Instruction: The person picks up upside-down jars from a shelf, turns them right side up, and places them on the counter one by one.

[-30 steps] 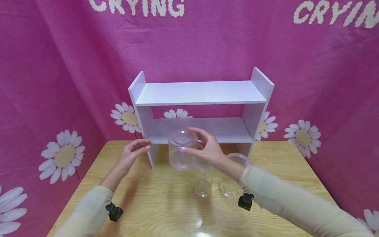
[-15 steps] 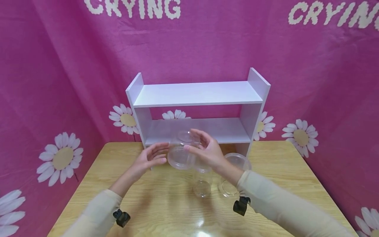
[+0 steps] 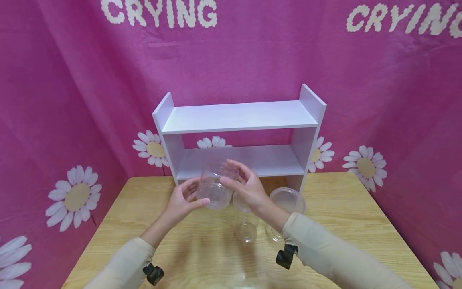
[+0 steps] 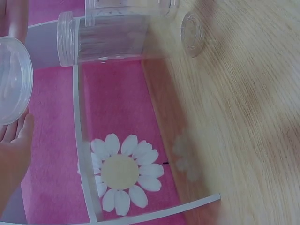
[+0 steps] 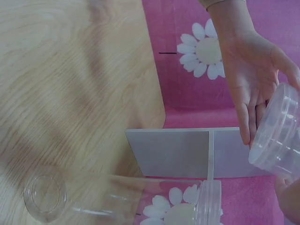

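Note:
A clear plastic jar (image 3: 216, 182) is held tilted above the table, its round lid (image 3: 214, 196) turned down toward the left. My right hand (image 3: 247, 186) grips the jar's other end, thumb in front. My left hand (image 3: 184, 200) holds the lid end, thumb on the near side and fingers behind. In the left wrist view the lid (image 4: 14, 82) faces the camera beside the left hand (image 4: 14, 154). The right wrist view shows the left palm (image 5: 253, 70) against the lidded jar (image 5: 281, 136); most of the right hand lies outside that view.
A slim clear jar (image 3: 246, 224) stands on the wooden table (image 3: 202, 257), below the right hand. To its right is a wider lidded clear jar (image 3: 288, 198), partly behind the right forearm. A white two-tier shelf (image 3: 238, 116) stands at the back before a pink curtain (image 3: 238, 52).
My left hand has come rightward from beside the shelf's left side to hold the jar. The jar has tipped from upright, its lid end now down and left.

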